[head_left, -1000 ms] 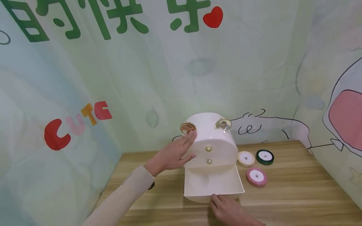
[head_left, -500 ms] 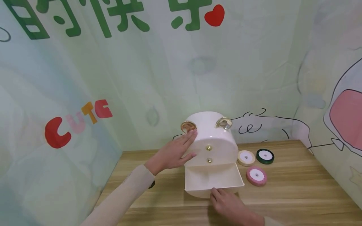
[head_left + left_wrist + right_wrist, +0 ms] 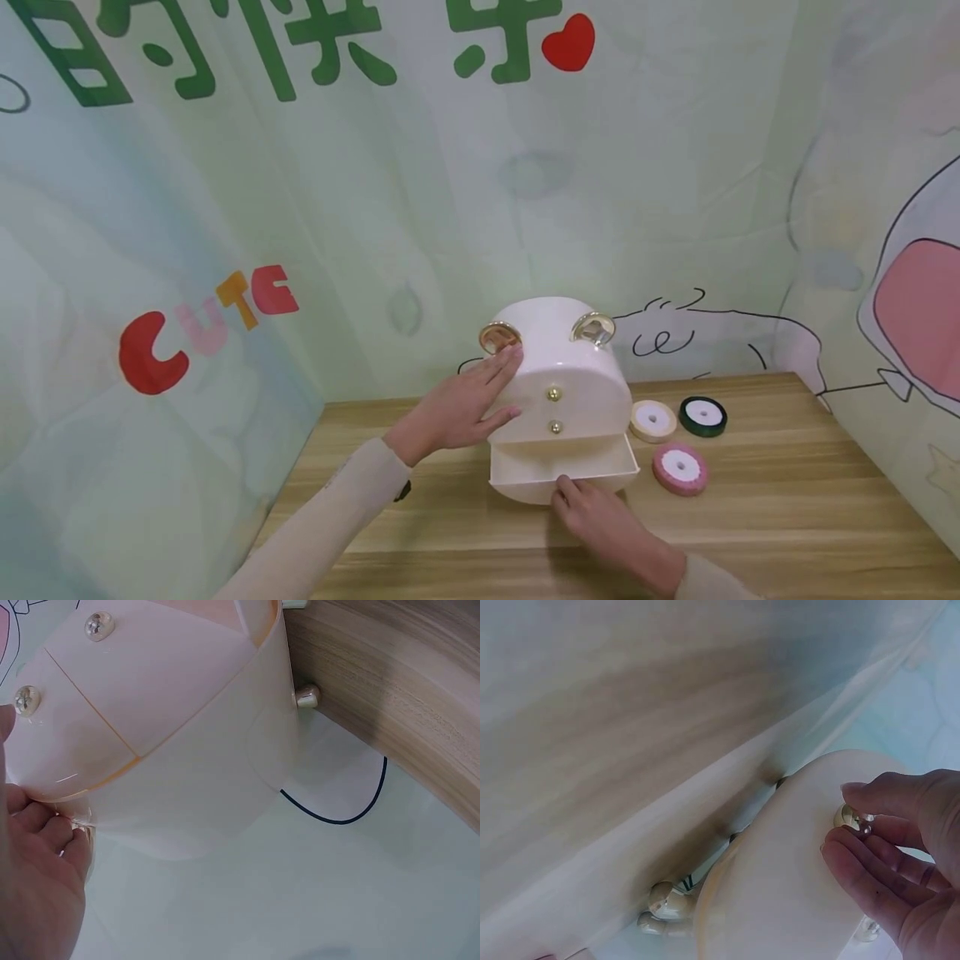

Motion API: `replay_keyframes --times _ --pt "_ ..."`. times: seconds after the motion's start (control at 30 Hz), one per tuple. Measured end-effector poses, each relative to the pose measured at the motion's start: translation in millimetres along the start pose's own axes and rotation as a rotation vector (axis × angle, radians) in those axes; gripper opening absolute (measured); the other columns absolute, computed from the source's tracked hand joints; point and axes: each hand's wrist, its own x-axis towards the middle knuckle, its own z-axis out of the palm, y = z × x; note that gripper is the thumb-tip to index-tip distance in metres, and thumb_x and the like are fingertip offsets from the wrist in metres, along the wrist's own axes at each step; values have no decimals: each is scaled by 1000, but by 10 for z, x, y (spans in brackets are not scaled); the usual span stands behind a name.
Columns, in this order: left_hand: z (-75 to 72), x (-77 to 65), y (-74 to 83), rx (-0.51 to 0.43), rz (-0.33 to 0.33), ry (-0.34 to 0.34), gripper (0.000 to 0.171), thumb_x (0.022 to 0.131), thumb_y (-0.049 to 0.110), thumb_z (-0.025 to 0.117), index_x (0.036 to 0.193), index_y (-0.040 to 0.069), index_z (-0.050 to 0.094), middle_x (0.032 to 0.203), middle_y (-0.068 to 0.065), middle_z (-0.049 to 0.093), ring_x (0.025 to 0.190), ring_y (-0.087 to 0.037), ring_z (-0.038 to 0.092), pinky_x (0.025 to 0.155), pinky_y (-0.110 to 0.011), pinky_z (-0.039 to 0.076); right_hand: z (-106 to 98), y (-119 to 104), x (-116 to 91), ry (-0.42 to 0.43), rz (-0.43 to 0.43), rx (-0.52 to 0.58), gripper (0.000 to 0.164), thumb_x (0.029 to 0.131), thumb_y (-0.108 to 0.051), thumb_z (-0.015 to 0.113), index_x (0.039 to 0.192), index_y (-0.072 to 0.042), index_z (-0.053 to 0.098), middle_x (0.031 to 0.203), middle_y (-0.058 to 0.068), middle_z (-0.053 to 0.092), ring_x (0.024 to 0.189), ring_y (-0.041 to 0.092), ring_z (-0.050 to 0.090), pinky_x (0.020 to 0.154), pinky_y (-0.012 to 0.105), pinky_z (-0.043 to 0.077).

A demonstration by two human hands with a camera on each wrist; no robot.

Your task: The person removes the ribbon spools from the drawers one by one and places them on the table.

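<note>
A white rounded storage box (image 3: 562, 354) with two gold ring-shaped ears stands upright on the table. Its bottom drawer (image 3: 525, 463) is pulled partly out, with bare floor showing inside. At the drawer front, my right hand (image 3: 603, 521) pinches a small round gold knob (image 3: 846, 817) between thumb and fingers, as the right wrist view shows. My left hand (image 3: 461, 408) rests against the box's upper left side, fingers straight and tips just below the left ear (image 3: 499, 337). Two more gold knobs, upper (image 3: 553, 393) and lower (image 3: 556, 427), sit on the box face above the drawer.
Three ribbon rolls lie right of the box: a cream roll (image 3: 652, 421), a dark green roll (image 3: 702, 416) and a pink roll (image 3: 679, 469). The wooden table (image 3: 795, 500) meets a printed cloth backdrop (image 3: 390, 208) behind and at both sides. Short gold feet (image 3: 307, 696) support the box.
My right hand has moved forward, away from me, and the drawer has slid farther into the box with it. The left hand has stayed against the box, and the ribbon rolls have not moved.
</note>
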Motion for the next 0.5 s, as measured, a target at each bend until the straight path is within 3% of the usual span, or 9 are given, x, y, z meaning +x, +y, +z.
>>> replay_keyframes --times 0.2,0.33,0.5 --pt "-11 -17 10 8 9 14 78 110 46 50 168 4 19 176 -13 22 162 -28 31 126 -45 39 33 52 66 -80 50 45 28 70 4 80 94 -6 71 91 4 58 71 15 62 60 27 55" --pt "-9 -29 13 16 9 7 78 110 46 50 168 4 19 176 -13 23 161 -29 31 126 -45 39 75 74 90 -95 76 66 28 71 4 83 95 -5 72 92 4 60 72 15 63 62 28 56" --pt "-16 -22 9 16 5 3 78 110 46 49 168 4 18 176 -13 21 162 -28 29 128 -44 36 138 111 133 -46 98 56 22 74 3 81 93 -4 72 89 4 60 71 16 62 61 29 55"
